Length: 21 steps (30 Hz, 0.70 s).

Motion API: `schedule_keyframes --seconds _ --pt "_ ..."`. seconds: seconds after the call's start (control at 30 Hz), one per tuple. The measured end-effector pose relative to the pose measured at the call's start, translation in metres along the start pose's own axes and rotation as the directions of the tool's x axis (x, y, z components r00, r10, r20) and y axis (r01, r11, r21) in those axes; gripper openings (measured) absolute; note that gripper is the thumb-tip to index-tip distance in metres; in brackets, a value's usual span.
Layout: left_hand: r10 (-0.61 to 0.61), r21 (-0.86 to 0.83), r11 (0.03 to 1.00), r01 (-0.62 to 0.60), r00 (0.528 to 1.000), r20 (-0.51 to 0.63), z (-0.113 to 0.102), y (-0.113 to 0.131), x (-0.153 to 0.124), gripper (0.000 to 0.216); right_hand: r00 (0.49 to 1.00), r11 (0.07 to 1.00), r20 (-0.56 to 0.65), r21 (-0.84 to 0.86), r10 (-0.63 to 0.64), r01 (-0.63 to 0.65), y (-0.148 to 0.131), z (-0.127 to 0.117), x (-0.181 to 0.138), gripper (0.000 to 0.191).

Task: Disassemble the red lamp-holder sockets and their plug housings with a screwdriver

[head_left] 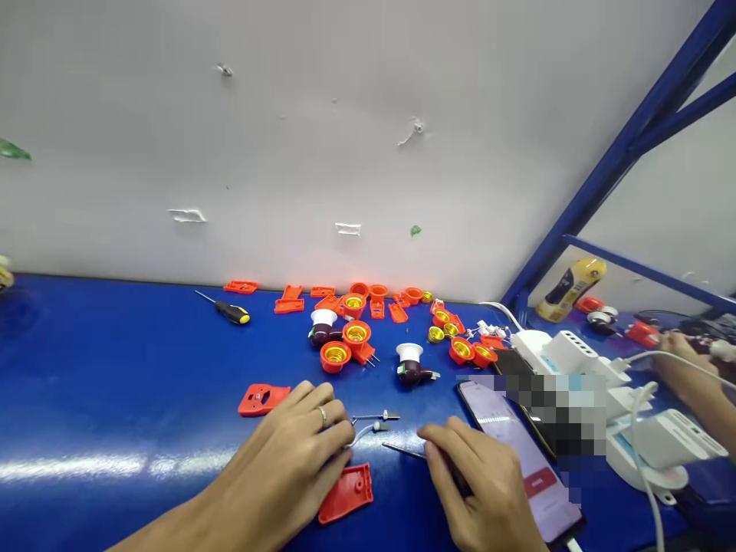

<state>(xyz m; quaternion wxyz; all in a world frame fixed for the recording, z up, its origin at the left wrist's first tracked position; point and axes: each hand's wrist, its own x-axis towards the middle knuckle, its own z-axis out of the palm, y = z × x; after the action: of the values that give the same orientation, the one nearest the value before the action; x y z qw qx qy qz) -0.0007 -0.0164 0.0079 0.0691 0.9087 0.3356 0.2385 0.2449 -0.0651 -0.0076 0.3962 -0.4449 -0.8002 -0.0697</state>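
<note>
My left hand [293, 452] rests on the blue table [115, 368], fingers curled around a thin white wire [362, 434] near a flat orange cover [346, 493]. A ring shows on one finger. My right hand [477, 479] lies beside it with fingers bent, pinching a thin dark metal pin or tool [402, 450]. Small screws and a pin [376, 418] lie between the hands. Another orange cover [263, 399] sits just left of my left hand.
Orange lamp sockets with brass inserts [356, 333] and two dark bulbs with white caps [409, 364] spread along the wall. A yellow-handled screwdriver [228, 309] lies left. A phone [517, 452] and white power strips [580, 360] sit right. Another person's hand [681, 360] works at far right.
</note>
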Motion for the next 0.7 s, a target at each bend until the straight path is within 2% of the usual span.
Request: schedule_keyframes --seconds 0.1,0.17,0.3,0.5,0.6,0.7 --pt "0.027 0.025 0.999 -0.028 0.999 0.038 -0.002 0.001 0.002 0.032 0.999 1.0 -0.026 0.022 0.021 -0.021 0.0 -0.003 -0.004 0.015" --pt "0.032 0.016 0.999 -0.033 0.998 0.05 -0.008 0.003 0.003 0.03 0.999 0.999 -0.033 0.036 0.035 -0.034 0.0 -0.003 -0.006 0.014" --pt "0.026 0.04 0.999 -0.026 1.0 -0.014 -0.026 0.0 0.005 0.018 0.997 0.996 -0.038 0.061 0.061 -0.058 0.003 -0.004 -0.008 0.013" --pt "0.027 0.15 0.989 -0.011 0.995 -0.101 -0.048 -0.036 -0.01 0.012 0.994 0.998 -0.098 0.024 0.052 -0.049 0.002 -0.005 -0.007 0.013" --pt "0.009 0.154 0.988 0.006 0.995 -0.098 -0.054 -0.052 -0.017 0.015 0.99 0.999 -0.134 -0.017 0.032 -0.035 0.0 -0.005 -0.006 0.013" --pt "0.023 0.194 0.981 -0.014 0.999 -0.044 -0.064 -0.057 -0.022 0.02 0.982 0.998 -0.187 -0.052 0.011 -0.021 0.002 -0.004 -0.019 0.012"
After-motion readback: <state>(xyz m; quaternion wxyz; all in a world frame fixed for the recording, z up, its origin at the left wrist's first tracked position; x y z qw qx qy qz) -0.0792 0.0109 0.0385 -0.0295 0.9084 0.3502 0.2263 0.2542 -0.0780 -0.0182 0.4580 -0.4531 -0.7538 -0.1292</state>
